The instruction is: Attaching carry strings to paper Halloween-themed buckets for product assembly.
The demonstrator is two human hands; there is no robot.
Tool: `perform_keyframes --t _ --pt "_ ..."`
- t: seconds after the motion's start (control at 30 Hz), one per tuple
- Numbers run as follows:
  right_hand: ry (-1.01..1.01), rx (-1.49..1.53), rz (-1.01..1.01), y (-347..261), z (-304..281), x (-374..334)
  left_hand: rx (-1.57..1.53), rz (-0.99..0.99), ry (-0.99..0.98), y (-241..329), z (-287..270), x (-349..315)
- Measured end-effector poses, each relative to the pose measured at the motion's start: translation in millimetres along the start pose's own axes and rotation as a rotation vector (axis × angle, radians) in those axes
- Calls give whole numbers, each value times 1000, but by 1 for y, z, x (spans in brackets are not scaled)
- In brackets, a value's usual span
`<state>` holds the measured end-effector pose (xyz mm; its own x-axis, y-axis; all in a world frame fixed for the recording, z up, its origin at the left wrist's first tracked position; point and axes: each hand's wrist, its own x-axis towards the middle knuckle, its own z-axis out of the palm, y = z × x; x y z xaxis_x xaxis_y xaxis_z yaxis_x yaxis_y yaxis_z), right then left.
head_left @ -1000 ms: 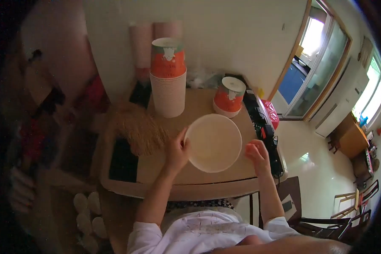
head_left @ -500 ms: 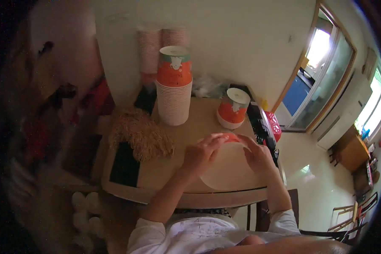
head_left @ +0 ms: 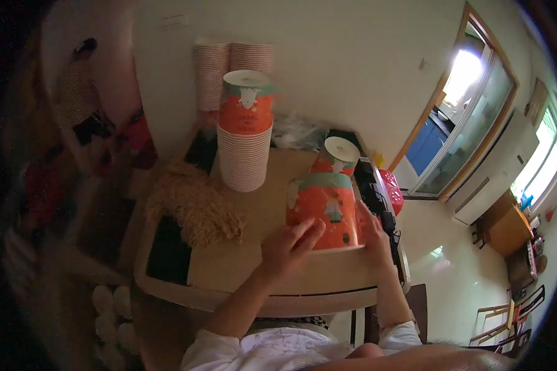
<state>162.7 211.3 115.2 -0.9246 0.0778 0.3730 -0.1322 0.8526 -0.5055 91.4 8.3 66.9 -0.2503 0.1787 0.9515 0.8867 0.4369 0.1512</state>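
Observation:
An orange paper bucket [head_left: 325, 207] with a green band and white animal prints is upside down between my hands, its wide rim lowest, over the table's front right. My left hand [head_left: 289, 247] grips its left side near the rim, thumb and fingers on the wall. My right hand [head_left: 375, 238] presses along the right side, fingers stretched upward. Just behind stands a second inverted bucket [head_left: 340, 151], partly hidden by the held one. Left of these rises a tall nested stack of inverted paper buckets [head_left: 246, 148], the top one showing its orange print.
Two taller pale stacks [head_left: 213, 77] stand by the wall. A tan fringed bundle [head_left: 195, 207] lies on the table's left. Clear plastic wrapping [head_left: 300, 133] sits at the back. A red patterned box [head_left: 390, 191] is beyond the right edge. A person [head_left: 83, 93] is at the far left.
The bucket in my hands has turned from its open mouth facing me to upside down, its printed side now showing. My hands have shifted from its upper edge to its sides.

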Motion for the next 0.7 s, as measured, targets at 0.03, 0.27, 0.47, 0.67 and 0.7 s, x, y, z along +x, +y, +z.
perform_keyframes --t 0.03,0.27,0.47,0.67,0.7 --pt "28 245 -33 7 13 3 22 55 -14 2 0 -4" --pt "22 165 14 -5 21 -7 -13 9 -60 8 -5 1" --pt "28 67 41 -5 27 -11 -13 -46 -43 11 -2 1" --pt "55 107 -9 1 27 -12 -56 -71 -69 13 1 -2" --pt "56 93 8 4 29 -14 -46 -78 -90 15 0 -1"
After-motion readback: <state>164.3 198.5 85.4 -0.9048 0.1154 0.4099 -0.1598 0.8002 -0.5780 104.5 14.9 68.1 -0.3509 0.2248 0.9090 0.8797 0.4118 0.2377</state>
